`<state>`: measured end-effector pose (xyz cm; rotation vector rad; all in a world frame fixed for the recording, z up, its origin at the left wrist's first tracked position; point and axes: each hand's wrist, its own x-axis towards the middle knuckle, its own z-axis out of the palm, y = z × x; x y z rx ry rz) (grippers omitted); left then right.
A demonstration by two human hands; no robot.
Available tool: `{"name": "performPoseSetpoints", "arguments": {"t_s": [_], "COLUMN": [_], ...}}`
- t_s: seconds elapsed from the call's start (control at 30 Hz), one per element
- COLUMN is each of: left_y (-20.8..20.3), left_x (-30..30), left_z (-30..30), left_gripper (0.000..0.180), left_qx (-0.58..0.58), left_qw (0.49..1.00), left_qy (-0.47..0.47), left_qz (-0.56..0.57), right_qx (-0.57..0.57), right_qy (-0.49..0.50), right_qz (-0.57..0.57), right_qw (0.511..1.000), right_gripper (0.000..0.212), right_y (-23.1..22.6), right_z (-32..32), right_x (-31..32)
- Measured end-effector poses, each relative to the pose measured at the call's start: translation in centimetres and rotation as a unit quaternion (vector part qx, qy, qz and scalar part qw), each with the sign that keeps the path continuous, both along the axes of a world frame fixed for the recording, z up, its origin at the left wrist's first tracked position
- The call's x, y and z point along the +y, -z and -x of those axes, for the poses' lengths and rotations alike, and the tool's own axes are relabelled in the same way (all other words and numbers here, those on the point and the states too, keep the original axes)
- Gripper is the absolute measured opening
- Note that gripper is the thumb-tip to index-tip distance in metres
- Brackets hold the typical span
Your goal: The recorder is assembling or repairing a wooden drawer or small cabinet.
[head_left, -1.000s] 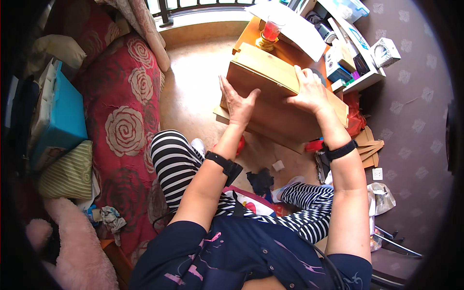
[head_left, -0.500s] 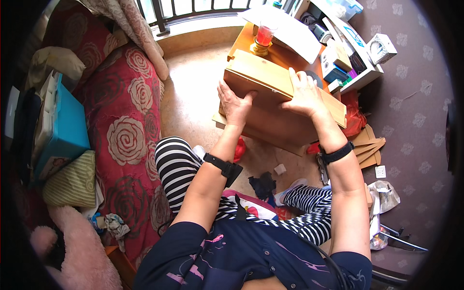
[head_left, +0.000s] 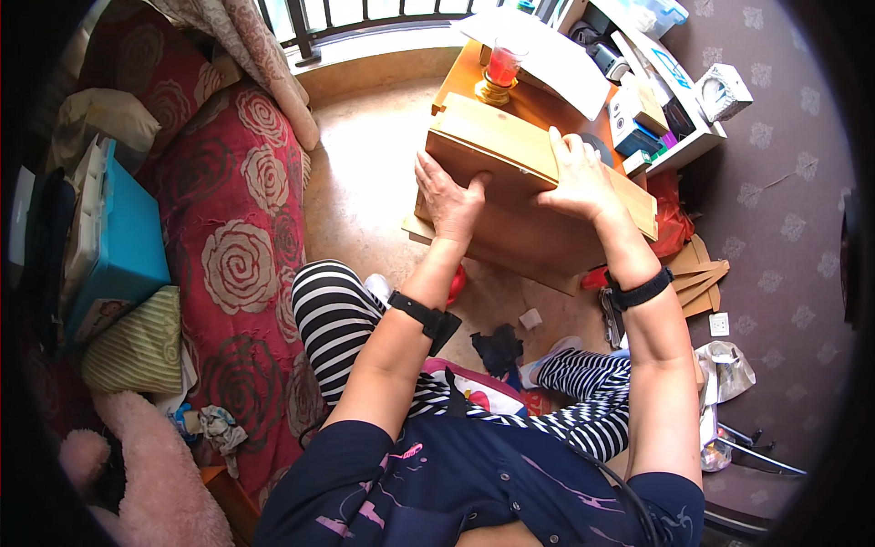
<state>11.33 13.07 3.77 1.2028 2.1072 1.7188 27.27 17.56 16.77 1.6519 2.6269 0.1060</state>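
Two hands, the left hand and the right hand, are seemingly steadying a wooden box on the near side of the orange desk; shifting it would be needing even support. The left is spreading thumb from fingers against it; the right is draping fingers over its upper edge, grip unclear

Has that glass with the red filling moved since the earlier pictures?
No: the red-filled glass shows no visible shift against the desk; the whole view has shifted slightly.
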Motion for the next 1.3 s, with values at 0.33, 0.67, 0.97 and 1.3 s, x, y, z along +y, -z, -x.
{"name": "performPoseSetpoints", "arguments": {"t_s": [0.33, 0.67, 0.97, 1.3], "left_y": [-0.9, -1.0, -8.3, -12.3], "left_x": [0.1, -0.1, -1.5, 4.3], "left_z": [-0.5, 0.2, 0.0, 0.1], "left_gripper": [0.097, 0.100, 0.116, 0.129], "left_qx": [-0.017, -0.003, 0.260, 0.540], "left_qw": [0.999, 1.000, 0.953, 0.740], "left_qy": [-0.031, -0.021, 0.082, 0.353], "left_qz": [0.003, 0.022, 0.135, 0.190], "right_qx": [0.046, 0.082, 0.097, 0.092], "right_qy": [-0.017, -0.018, -0.024, -0.030], "right_qz": [0.012, -0.047, -0.066, -0.071], "right_qw": [0.999, 0.995, 0.993, 0.993], "right_gripper": [0.104, 0.104, 0.106, 0.097], "right_y": [0.6, 1.6, 1.8, 2.2], "right_z": [-0.7, -0.3, -0.7, -0.3], "right_x": [0.5, 0.2, 0.3, 0.7]}}
